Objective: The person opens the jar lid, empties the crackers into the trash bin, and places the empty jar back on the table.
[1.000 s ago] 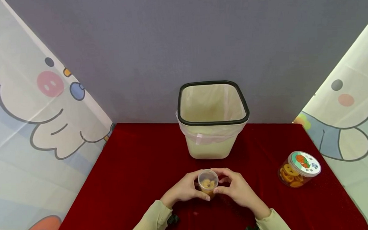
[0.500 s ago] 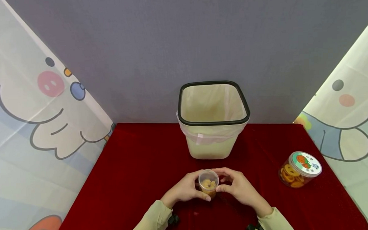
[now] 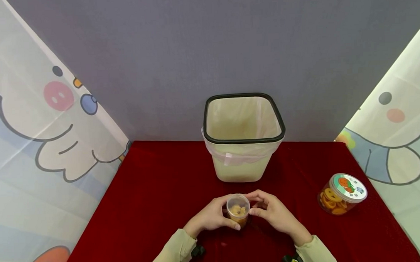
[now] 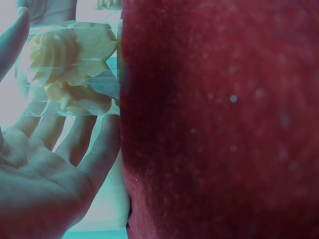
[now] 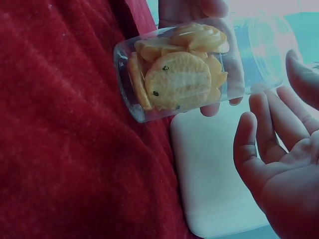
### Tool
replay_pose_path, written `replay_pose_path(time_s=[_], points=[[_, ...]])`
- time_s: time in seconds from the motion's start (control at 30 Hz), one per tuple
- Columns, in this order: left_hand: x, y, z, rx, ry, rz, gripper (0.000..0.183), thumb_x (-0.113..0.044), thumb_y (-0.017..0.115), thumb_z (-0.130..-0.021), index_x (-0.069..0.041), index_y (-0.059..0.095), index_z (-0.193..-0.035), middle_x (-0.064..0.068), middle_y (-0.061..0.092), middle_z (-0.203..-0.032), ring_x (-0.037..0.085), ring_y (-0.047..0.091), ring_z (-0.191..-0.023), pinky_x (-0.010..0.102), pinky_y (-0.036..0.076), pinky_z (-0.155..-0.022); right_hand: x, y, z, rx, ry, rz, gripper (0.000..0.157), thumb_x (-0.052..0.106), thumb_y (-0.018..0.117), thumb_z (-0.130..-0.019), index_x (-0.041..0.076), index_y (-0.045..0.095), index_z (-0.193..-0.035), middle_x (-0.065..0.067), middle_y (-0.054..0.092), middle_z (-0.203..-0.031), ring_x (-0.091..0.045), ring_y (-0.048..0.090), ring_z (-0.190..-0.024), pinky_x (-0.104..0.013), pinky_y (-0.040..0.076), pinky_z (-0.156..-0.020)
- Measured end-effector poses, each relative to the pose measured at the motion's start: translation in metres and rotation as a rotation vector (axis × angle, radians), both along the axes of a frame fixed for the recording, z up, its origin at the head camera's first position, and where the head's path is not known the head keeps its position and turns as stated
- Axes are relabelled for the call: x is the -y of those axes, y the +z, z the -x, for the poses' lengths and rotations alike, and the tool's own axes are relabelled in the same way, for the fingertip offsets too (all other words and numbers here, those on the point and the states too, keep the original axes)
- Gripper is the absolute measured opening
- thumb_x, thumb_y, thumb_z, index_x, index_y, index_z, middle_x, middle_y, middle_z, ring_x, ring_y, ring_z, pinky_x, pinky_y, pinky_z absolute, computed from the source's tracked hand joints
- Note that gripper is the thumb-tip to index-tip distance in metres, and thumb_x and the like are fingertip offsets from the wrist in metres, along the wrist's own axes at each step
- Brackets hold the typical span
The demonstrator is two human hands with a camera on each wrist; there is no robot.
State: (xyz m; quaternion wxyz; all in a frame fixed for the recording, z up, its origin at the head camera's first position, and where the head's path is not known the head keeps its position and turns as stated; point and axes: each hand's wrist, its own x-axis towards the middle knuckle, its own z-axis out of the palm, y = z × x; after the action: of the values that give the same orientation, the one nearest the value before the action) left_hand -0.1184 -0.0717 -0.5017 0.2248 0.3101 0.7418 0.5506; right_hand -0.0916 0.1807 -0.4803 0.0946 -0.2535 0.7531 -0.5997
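A small clear plastic jar [image 3: 238, 214] of golden cookies stands upright at the front middle of the red cloth. Around its body curls my left hand [image 3: 211, 215], thumb on the near side. At the rim of the clear lid [image 3: 237, 201], my right hand [image 3: 273, 215] has its bent fingers and thumb on the right side. Swirled cookies [image 4: 52, 55] show through the wall in the left wrist view. A round cookie [image 5: 179, 79] with dark specks appears in the right wrist view, where my right fingertips [image 5: 257, 99] sit by the lid end.
Behind the hands stands a cream bin [image 3: 240, 170] with a black rim and a bag liner. A larger jar [image 3: 340, 194] of ring-shaped snacks lies tilted at the right. A grey wall [image 3: 159, 71] closes the back; cartoon-printed sheets [image 3: 58, 151] flank both sides.
My right thumb has slid rightward along the lid's near edge, and the right wrist has shifted slightly right. The left hand and the jar have stayed nearly still.
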Motion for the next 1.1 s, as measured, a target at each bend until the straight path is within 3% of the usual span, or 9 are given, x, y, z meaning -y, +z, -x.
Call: replay_pose_path(time_s=[0.27,0.47,0.87,1.1], points=[[0.0,0.001,-0.001,0.008,-0.005,-0.011,0.081,-0.017,0.09,-0.075,-0.028,0.05,-0.145,-0.011,0.058,-0.134,0.009,0.056,-0.121,0.026,0.046,-0.099,0.0,0.001,-0.002,-0.009,0.022,0.025,0.03,0.009,0.056,-0.102,0.004,0.059,-0.131,-0.015,0.062,-0.129,-0.026,0.062,-0.115,-0.028,0.052,-0.091],[0.001,0.002,-0.001,0.011,-0.006,-0.016,0.08,-0.016,0.089,-0.076,-0.027,0.05,-0.144,-0.01,0.058,-0.133,0.009,0.057,-0.119,0.026,0.046,-0.099,0.004,0.0,-0.006,-0.076,0.042,0.073,0.038,0.0,0.062,-0.097,0.002,0.056,-0.135,-0.018,0.059,-0.131,-0.029,0.061,-0.107,-0.031,0.054,-0.084],[0.0,0.003,0.001,0.01,-0.022,-0.035,0.078,-0.015,0.089,-0.076,-0.026,0.051,-0.143,-0.009,0.058,-0.132,0.01,0.057,-0.119,0.027,0.046,-0.099,0.021,0.003,-0.019,-0.188,-0.172,-0.041,0.062,0.016,0.086,-0.078,0.014,0.058,-0.134,-0.003,0.065,-0.122,-0.025,0.063,-0.105,-0.033,0.057,-0.076],[0.0,0.003,0.001,0.012,-0.026,-0.05,0.078,-0.013,0.089,-0.075,-0.024,0.051,-0.143,-0.008,0.059,-0.131,0.012,0.057,-0.118,0.028,0.047,-0.098,0.031,0.006,-0.025,-0.147,-0.255,-0.073,0.068,0.025,0.09,-0.071,0.016,0.058,-0.131,-0.002,0.066,-0.116,-0.024,0.062,-0.101,-0.035,0.056,-0.074]])
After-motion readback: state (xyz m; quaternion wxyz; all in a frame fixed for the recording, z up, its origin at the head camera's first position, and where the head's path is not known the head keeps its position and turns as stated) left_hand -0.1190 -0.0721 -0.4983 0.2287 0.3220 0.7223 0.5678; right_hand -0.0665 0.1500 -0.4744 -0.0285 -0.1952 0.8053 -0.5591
